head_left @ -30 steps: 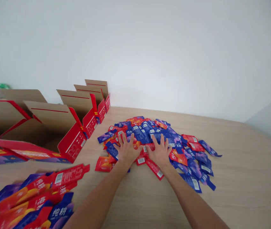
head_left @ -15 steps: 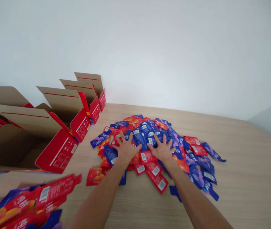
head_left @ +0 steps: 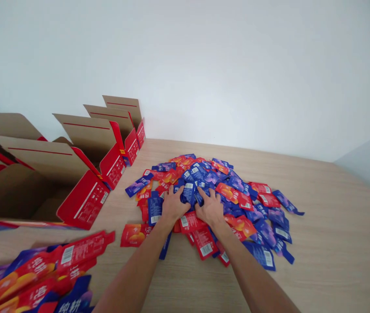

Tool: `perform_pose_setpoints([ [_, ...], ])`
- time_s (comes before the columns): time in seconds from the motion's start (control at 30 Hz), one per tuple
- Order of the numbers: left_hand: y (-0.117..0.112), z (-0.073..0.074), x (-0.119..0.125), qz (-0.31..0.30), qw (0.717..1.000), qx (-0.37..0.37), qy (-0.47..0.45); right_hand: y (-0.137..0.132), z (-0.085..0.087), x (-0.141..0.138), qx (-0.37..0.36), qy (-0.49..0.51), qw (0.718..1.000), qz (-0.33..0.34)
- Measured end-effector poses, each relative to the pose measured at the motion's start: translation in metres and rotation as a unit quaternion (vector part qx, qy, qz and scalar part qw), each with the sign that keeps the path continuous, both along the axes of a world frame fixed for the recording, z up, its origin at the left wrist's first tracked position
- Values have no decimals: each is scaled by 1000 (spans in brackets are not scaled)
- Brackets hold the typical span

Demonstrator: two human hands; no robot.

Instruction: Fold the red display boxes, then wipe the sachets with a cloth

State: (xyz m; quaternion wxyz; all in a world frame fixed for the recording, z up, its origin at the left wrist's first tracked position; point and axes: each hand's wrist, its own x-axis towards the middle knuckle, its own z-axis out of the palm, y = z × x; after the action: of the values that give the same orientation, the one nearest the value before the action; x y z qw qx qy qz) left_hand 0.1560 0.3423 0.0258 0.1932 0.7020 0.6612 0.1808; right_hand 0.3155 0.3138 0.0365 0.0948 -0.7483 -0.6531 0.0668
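Observation:
A broad heap of small blue and red pouches lies on the table before me. My left hand [head_left: 173, 208] reaches into the middle of it, thumb and fingers curled around a blue pouch [head_left: 189, 191] with a white label. Close on its right, my right hand [head_left: 211, 210] has its fingers bent down into more blue pouches [head_left: 201, 184]; its fingertips are partly hidden among them. Below and between the wrists lie red pouches [head_left: 204, 243] with barcodes. An orange-and-red pouch [head_left: 229, 192] rests just beyond my right hand.
Open red cardboard boxes [head_left: 84, 204] stand in a row along the left, flaps raised. A second pile of red and blue pouches [head_left: 38, 278] lies at the near left. The wooden table [head_left: 328, 226] extends right, and a white wall [head_left: 224, 78] rises behind it.
Both hands have drawn closer together, and their spread fingers have curled into the blue pouches. Some pouches in the middle and right of the heap have shifted.

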Motion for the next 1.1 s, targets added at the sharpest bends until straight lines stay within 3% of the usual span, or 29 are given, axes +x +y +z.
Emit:
perform_pose_setpoints([
  [0.23, -29, -11, -8, -18, 998, 53, -39, -35, -8, -22, 15, 14, 1000, 13],
  [0.47, -78, -13, -17, -43, 988, 75, -126, -81, -12, -34, 49, 36, 996, 60],
  [0.7, -127, -14, -12, -71, 980, 74, -170, -135, -18, -35, 64, 34, 996, 49],
  [1.1, -239, -6, -18, -95, 977, 71, -179, -248, -18, -42, 61, 27, 997, 25],
])
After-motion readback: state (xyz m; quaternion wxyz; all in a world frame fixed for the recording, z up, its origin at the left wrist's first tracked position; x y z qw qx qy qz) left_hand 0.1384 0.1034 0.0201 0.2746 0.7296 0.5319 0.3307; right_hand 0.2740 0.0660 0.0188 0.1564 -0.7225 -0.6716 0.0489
